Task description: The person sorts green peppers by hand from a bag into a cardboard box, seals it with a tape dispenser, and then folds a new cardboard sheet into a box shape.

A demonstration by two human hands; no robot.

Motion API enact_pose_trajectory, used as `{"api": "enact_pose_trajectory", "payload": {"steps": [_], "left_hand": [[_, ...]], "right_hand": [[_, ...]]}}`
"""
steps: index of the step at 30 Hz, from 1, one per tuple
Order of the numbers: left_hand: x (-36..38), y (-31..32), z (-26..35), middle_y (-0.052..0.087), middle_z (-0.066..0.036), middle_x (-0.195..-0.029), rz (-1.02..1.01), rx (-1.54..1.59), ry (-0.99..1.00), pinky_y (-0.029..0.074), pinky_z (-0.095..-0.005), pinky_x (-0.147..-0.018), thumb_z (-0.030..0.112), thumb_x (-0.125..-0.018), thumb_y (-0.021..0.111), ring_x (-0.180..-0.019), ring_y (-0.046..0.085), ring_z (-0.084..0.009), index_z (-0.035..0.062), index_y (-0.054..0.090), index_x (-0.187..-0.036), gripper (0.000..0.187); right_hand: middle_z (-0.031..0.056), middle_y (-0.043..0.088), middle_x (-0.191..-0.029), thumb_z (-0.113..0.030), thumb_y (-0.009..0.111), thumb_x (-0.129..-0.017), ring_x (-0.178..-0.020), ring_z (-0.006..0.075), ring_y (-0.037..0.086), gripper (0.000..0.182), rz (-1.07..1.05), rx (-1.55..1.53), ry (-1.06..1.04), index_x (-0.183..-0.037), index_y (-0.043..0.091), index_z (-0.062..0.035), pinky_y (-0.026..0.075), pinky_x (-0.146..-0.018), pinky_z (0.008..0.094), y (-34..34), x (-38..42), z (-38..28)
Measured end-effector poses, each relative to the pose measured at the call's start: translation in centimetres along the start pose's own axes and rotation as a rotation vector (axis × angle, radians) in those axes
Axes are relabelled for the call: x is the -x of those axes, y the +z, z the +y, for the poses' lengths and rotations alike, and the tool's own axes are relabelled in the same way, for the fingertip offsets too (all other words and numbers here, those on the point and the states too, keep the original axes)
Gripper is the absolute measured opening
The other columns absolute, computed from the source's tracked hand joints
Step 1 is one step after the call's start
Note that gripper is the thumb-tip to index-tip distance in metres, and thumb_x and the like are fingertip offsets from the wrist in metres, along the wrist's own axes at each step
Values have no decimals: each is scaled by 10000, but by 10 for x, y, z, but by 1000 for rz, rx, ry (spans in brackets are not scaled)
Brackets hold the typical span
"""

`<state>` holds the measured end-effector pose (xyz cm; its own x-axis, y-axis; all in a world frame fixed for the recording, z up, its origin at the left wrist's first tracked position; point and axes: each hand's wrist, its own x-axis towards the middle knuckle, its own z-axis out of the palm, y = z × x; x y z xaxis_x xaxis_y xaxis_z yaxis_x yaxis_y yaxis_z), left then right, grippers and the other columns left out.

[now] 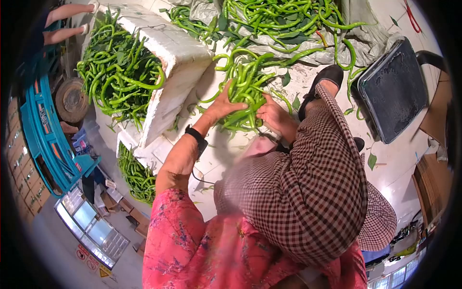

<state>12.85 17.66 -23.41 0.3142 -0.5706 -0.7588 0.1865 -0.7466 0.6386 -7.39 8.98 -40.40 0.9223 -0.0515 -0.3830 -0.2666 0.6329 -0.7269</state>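
A bunch of long green peppers [243, 84] is between my two hands, above the light floor. My left hand [222, 105] presses on the bunch's left side, its thumb lying across the peppers and its fingers partly hidden. On the right side my right hand [273, 114] has its fingers curled against the same peppers. A white foam box [185, 60], tipped toward the left, holds many green peppers with leaves [120, 72]. At the top, a large heap of peppers [269, 17] lies on a grey plastic sheet [368, 41].
A dark square stool or tray [394, 91] stands at the right. Below the foam box, more green peppers [134, 176] fill another white box. A teal cart [48, 139] and a wheel [72, 99] are at the left. Another person's legs [65, 21] show at the upper left.
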Motion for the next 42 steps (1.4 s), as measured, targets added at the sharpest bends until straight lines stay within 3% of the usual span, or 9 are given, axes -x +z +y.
{"api": "enact_pose_trajectory", "payload": {"steps": [5, 15, 16, 20, 23, 29, 31, 34, 42], "left_hand": [[-22, 22, -44, 467, -205, -1399, 124, -157, 126, 334, -352, -1106, 313, -638, 888, -1300, 454, -286, 48, 176, -1523, 1167], [17, 2, -21, 569, -126, -1262, -10, 78, 73, 432, -320, -1000, 197, -683, 762, -1145, 548, -201, 28, 399, -1411, 831], [38, -5, -13, 586, -119, -1237, 72, 74, 25, 440, -316, -987, 196, -683, 761, -1118, 564, -202, 22, 410, -1401, 818], [128, -44, 50, 623, -99, -1177, 382, -74, 120, 472, -316, -940, 145, -691, 725, -1059, 595, -192, 5, 438, -1383, 762], [192, -83, 98, 645, -104, -1122, 777, -460, 84, 496, -324, -905, 59, -692, 669, -1008, 618, -192, 15, 429, -1399, 748], [182, -188, 86, 674, -214, -1082, 1064, -609, 281, 535, -363, -826, 50, -695, 688, -894, 676, -293, 149, 363, -1472, 848], [129, -203, 6, 476, -330, -1339, 1092, -1101, -140, 484, -474, -888, 198, -765, 738, -962, 594, -436, 317, 95, -1552, 1023], [109, -233, -61, 415, -321, -1404, 980, -869, 110, 425, -485, -981, 182, -793, 703, -1142, 517, -485, 303, 48, -1557, 1014], [201, -91, 46, 622, -203, -1143, 1118, -978, 520, 449, -422, -949, -27, -780, 577, -1056, 579, -373, 63, 626, -1223, 455]], "right_hand": [[183, 483, -1171, 18, 593, -816, -898, 240, 595, 259, 268, -844, 264, -1072, 628, 29, 494, -715, 341, 7, 17, -34], [130, 544, -1294, 37, 530, -829, -1114, 238, 581, 797, -136, -556, 315, -1528, 167, -83, 466, -949, 364, 46, 29, -126], [139, 518, -1347, 17, 569, -826, -1200, 258, 549, 838, -320, 201, -69, -1533, 130, -80, 432, -1025, 404, 42, 22, -106], [189, 485, -1364, 76, 509, -837, -1228, 259, 525, 888, -420, -655, 309, -1548, -2, -72, 429, -1030, 386, 115, 13, -190], [196, 450, -1431, 56, 487, -900, -1218, 230, 517, 828, -402, 120, -28, -1549, -12, -72, 428, -1010, 338, 135, -5, -179], [145, 562, -1309, -22, 540, -908, -1107, 265, 590, 818, -242, 235, 239, -1557, 57, -139, 465, -963, 380, 116, 9, -144], [163, 628, -1189, 13, 541, -854, -1021, 303, 625, 729, -458, 1076, 79, -1514, 264, -125, 500, -876, 411, 66, 16, -72], [185, 656, -1011, 0, 528, -809, -915, 333, 641, 474, 126, 877, -1, -1280, 534, -58, 511, -803, 413, 39, 49, -65], [195, 655, -941, -33, 506, -820, -881, 358, 637, 225, 532, 994, -211, -1007, 629, -20, 511, -796, 408, 37, 66, -80]]}}
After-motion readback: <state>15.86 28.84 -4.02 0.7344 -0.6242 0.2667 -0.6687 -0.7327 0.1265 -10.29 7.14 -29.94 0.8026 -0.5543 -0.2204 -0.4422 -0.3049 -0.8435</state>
